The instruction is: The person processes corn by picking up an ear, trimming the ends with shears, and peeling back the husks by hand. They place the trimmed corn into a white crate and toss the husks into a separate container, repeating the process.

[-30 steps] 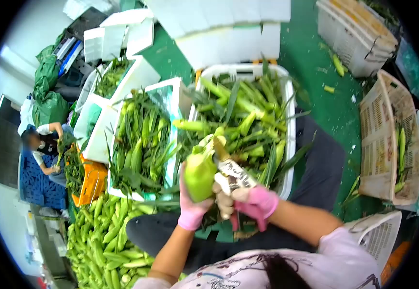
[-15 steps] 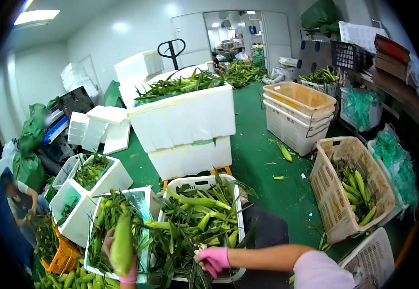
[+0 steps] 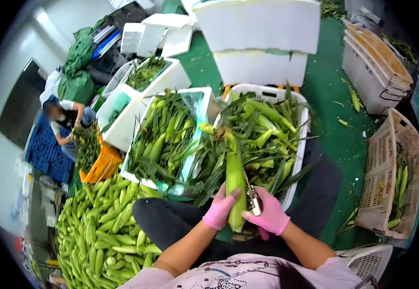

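An ear of corn [image 3: 236, 180] in its green husk stands nearly upright in front of me, its stalk end pointing away. My left hand [image 3: 220, 208], in a pink glove, is wrapped round its lower left side. My right hand [image 3: 271, 212], also pink-gloved, grips metal pruning shears [image 3: 254, 201], whose blades lie close along the ear's right side. Just beyond is a white plastic basket [image 3: 306, 123] full of corn leaves and cut stalks. Left of it stands a white foam box [image 3: 211, 111] holding corn in husk and leaves.
A large pile of corn [image 3: 106, 231] lies at my left. Beyond it, a person [image 3: 67, 120] sits by an orange basket [image 3: 102, 164]. Stacked foam boxes [image 3: 262, 29] stand ahead. A beige crate [image 3: 378, 168] with some corn is on the right, on the green floor [image 3: 332, 96].
The view has tipped down and to the left. The ear has come from over the foam box to in front of me, and both hands have drawn together, bringing the shears beside it.
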`<act>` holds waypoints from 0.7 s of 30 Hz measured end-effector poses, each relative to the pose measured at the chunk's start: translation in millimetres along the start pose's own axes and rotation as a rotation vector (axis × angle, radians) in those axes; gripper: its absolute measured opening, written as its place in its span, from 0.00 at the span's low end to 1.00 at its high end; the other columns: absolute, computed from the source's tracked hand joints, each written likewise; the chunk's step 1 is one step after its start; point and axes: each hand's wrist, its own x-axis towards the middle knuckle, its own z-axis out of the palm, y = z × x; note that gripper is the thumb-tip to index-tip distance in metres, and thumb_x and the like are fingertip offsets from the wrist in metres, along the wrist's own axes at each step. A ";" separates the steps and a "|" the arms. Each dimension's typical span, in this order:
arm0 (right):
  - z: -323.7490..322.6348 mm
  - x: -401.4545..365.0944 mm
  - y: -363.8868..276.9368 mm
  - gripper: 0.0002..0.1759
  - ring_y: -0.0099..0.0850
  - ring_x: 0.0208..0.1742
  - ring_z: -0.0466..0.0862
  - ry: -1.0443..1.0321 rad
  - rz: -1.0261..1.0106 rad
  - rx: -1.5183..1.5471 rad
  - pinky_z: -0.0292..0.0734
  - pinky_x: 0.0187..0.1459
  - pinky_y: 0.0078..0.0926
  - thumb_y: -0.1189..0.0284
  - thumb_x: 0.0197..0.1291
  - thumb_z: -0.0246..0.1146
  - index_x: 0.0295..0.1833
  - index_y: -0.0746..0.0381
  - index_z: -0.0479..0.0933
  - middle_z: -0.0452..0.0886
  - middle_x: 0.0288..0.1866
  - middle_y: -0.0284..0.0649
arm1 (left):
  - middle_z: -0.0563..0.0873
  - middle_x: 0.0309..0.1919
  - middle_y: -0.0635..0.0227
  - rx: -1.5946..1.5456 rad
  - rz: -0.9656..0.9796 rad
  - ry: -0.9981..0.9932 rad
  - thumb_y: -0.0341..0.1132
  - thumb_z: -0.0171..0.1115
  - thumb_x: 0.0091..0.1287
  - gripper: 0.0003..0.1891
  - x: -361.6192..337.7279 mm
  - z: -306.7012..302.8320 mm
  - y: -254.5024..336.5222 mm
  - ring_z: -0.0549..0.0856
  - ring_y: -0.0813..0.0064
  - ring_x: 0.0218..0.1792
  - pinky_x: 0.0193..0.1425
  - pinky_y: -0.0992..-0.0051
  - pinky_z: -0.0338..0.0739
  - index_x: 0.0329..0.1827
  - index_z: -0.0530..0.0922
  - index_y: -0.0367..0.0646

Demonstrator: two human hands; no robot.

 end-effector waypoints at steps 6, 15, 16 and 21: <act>-34.3 13.7 21.8 0.49 0.48 0.59 0.81 -0.182 0.018 -0.057 0.76 0.63 0.38 0.54 0.50 0.76 0.71 0.71 0.64 0.79 0.58 0.57 | 0.83 0.55 0.64 0.541 0.114 0.050 0.42 0.73 0.66 0.36 -17.6 -17.8 13.9 0.82 0.73 0.54 0.61 0.73 0.77 0.73 0.66 0.38; -50.8 40.0 36.8 0.41 0.36 0.48 0.81 -0.427 0.107 0.163 0.79 0.52 0.33 0.59 0.51 0.76 0.64 0.71 0.69 0.79 0.50 0.48 | 0.84 0.51 0.53 1.437 0.277 0.213 0.38 0.79 0.53 0.38 -32.1 -0.9 49.9 0.87 0.54 0.51 0.55 0.66 0.82 0.68 0.73 0.41; -45.6 38.0 38.8 0.39 0.31 0.45 0.79 -0.390 0.040 0.254 0.78 0.50 0.30 0.61 0.52 0.76 0.64 0.69 0.69 0.79 0.47 0.43 | 0.84 0.51 0.53 1.467 0.279 0.214 0.39 0.79 0.53 0.38 -32.4 0.3 51.4 0.86 0.52 0.50 0.54 0.65 0.82 0.68 0.73 0.41; -47.2 43.4 31.4 0.32 0.30 0.36 0.80 -0.403 0.086 0.156 0.79 0.43 0.30 0.63 0.53 0.74 0.58 0.69 0.73 0.81 0.37 0.41 | 0.84 0.50 0.56 1.673 0.385 0.158 0.38 0.79 0.51 0.39 -30.9 1.4 60.3 0.86 0.51 0.48 0.50 0.63 0.83 0.68 0.73 0.42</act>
